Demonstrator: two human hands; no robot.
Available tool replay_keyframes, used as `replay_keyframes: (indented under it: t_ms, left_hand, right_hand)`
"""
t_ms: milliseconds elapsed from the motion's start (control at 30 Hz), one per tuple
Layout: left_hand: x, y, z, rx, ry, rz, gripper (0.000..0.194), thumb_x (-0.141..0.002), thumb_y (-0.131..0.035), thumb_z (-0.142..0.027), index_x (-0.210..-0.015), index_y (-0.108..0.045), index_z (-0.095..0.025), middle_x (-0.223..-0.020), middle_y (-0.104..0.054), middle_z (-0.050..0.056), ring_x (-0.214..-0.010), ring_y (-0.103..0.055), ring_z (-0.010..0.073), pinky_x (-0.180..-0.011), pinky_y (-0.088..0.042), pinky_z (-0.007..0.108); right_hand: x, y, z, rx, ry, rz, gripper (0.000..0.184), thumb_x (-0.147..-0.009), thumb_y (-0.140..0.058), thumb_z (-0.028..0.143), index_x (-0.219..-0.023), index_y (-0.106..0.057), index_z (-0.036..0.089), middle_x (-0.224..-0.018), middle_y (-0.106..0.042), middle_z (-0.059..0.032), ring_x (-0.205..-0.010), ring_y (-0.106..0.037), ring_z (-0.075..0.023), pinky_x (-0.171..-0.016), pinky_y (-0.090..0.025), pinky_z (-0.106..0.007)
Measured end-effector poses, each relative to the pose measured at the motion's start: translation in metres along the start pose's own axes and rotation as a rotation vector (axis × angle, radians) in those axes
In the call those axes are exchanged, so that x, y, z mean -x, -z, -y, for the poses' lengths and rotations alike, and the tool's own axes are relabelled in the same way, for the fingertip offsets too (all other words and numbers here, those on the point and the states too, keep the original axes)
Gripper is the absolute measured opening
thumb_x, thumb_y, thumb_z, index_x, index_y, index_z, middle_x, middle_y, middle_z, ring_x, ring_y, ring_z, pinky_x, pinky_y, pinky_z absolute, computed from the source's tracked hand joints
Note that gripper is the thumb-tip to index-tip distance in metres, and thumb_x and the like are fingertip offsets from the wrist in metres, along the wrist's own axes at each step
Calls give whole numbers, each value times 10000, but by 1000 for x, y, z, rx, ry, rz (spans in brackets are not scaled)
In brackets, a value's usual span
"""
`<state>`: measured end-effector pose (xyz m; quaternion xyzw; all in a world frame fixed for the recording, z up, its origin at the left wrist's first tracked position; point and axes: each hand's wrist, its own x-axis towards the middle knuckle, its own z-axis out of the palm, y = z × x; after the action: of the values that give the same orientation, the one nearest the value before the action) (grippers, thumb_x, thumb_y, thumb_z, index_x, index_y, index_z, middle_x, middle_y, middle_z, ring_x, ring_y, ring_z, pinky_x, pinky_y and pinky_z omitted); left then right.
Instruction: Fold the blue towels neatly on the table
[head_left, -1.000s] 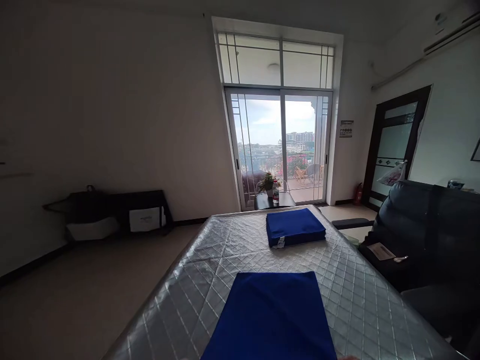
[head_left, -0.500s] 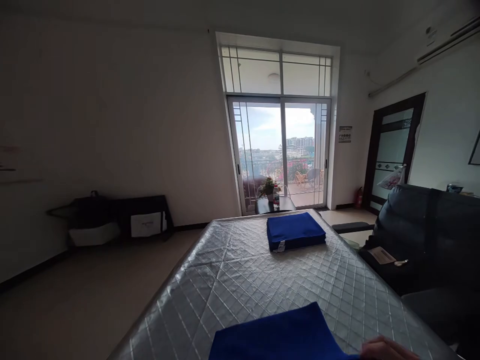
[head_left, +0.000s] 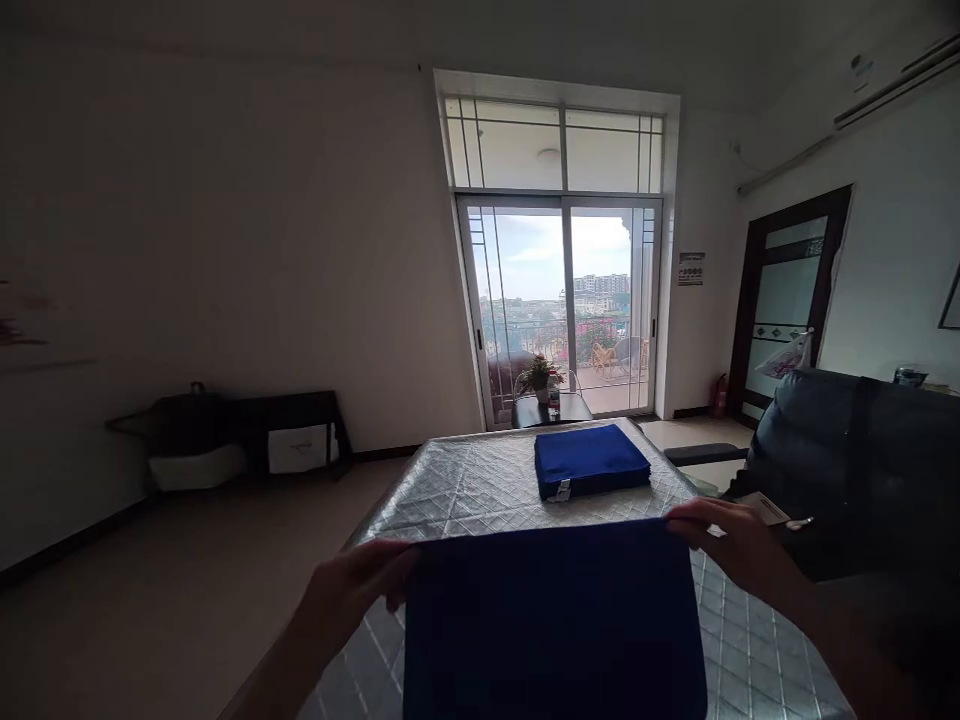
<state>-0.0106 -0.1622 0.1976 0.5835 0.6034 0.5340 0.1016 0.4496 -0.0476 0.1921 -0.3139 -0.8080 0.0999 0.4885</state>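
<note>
dark blue rectangular cloth (head_left: 555,620) is apparently being spread, this side of the folded royal-blue fabric stack (head_left: 592,458)
left hand (head_left: 354,580) and right hand (head_left: 739,545) are pinching its upper corners; next move is probably calling for level, even tension.

You have a single view, worn on your head, looking from above the near part of the bench (head_left: 450,490) along its length, tipped slightly downward. It faces the sliding glass door (head_left: 567,310), well back beyond the far edge. Your left hand (head_left: 360,580) and right hand (head_left: 731,540) appear close, low in view.
</note>
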Motion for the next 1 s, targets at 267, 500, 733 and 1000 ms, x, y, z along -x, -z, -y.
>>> replay_keyframes:
  t_ms: [267, 500, 733, 1000]
  left_hand:
    - [-94, -24, -27, 249, -42, -247, 550, -608, -823, -586, -943, -748, -156, -820, -820, 70, -876, -775, 289, -861, -603, 413]
    - [-29, -44, 52, 369, 14, -231, 509, -651, -742, -654, -775, -797, -164, -1125, -774, 109, -1004, -747, 302, -897, -647, 416]
    - [37, -95, 138, 18, 319, 108, 560, -534, -751, -723, -675, -798, -183, -960, -795, 109, -831, -780, 307, -777, -647, 346]
    - [64, -93, 149, -154, 300, 97, 398, -706, -600, -587, -758, -793, -243, -965, -815, 78, -892, -786, 275, -787, -635, 305]
  right_hand:
    - [-108, -10, -16, 70, -11, -84, 349, -896, -586, 541, -977, -788, 269, -741, -768, 16, -627, -683, -165, -698, -543, -327]
    - [-34, -56, -44, -105, -28, -39, 312, -902, -613, 527, -1010, -765, 277, -978, -785, -32, -833, -721, -186, -779, -578, -345]
    - [71, -139, -106, -77, -160, 270, 320, -956, -504, 423, -916, -762, 238, -1000, -758, -63, -801, -713, -160, -741, -557, -295]
    - [99, -147, -113, 129, -194, 398, 326, -925, -405, 193, -967, -723, 249, -1037, -750, -41, -866, -713, -148, -790, -536, -277]
